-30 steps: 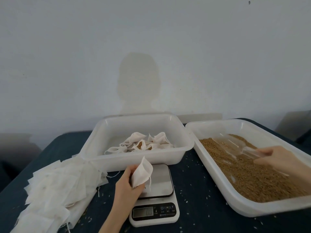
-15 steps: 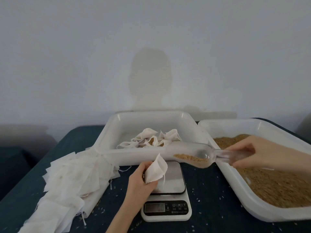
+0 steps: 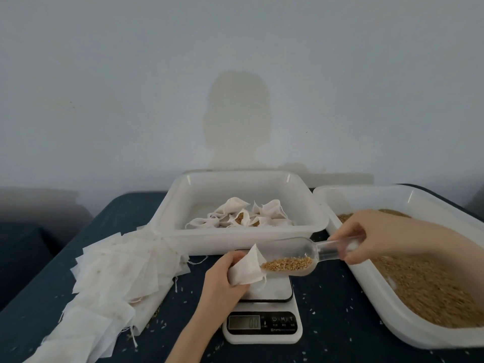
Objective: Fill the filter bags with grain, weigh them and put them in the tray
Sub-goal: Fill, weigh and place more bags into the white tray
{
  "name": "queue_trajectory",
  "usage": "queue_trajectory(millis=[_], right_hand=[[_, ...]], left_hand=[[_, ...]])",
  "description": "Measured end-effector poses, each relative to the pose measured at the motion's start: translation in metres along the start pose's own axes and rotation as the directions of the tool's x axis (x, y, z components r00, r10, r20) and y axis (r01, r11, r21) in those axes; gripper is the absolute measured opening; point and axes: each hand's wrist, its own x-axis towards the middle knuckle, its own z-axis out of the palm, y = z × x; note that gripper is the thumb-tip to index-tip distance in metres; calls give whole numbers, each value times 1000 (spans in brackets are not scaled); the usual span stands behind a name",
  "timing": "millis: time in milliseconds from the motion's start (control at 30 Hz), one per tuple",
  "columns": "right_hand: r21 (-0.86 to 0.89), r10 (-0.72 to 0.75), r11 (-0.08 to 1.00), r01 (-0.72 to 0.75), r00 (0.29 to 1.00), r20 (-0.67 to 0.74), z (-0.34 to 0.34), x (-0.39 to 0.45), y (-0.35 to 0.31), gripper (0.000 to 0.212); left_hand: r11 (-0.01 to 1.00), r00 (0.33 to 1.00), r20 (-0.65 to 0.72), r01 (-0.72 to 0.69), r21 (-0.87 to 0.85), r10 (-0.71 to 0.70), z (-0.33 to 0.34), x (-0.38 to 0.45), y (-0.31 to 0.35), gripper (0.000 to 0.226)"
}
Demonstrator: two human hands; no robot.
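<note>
My left hand (image 3: 221, 277) holds a white filter bag (image 3: 246, 269) with its mouth facing right, just above the kitchen scale (image 3: 263, 323). My right hand (image 3: 366, 238) grips the handle of a clear plastic scoop (image 3: 290, 254) that carries brown grain. The scoop's tip touches the bag's mouth. A white tray (image 3: 235, 238) behind the scale holds several filled bags (image 3: 241, 214). On the right stands a large white tray of grain (image 3: 432, 289). The scale's display reads 0.0.
A heap of empty filter bags (image 3: 112, 281) lies on the dark blue table (image 3: 125, 213) at the left. Loose grains are scattered over the cloth around the scale. A pale wall stands right behind the trays.
My right hand lifted the scoop with grain out of the right tray and carried it left to the bag's mouth. My left hand kept the bag above the scale.
</note>
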Motion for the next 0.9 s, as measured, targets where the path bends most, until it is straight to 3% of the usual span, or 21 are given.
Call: queue_trajectory(millis=[233,300,433,600,667,767,900], right_hand=[[-93,40,995,-39,999,14,-2,7,-11,16],[-107,32,994,-31,999,11,-3,9,-15,7],[-97,15,995,-15,1000,-3,-6,18,-23,22],[-154,71,985,-75,997,-32,-20,22,-39,25],[-254,82,963,-94,995,-58,-28,22,-52,22],[-464,61,878,-119,988,-139,-41,23,-75,33],[-595,-29,794,-126,969,-244,-54,22,-102,36]], left_hand=[[997,999,-3,-48,53,49,0,-2,3,46],[996,999,19,-33,88,31,1,-1,5,51],[989,995,58,71,133,-79,7,4,12,61],[968,997,75,5,252,-25,5,12,17,72],[954,998,59,-1,298,-17,6,15,19,71],[972,1000,18,16,235,-21,6,19,26,64],[997,1000,0,4,75,-4,7,24,36,50]])
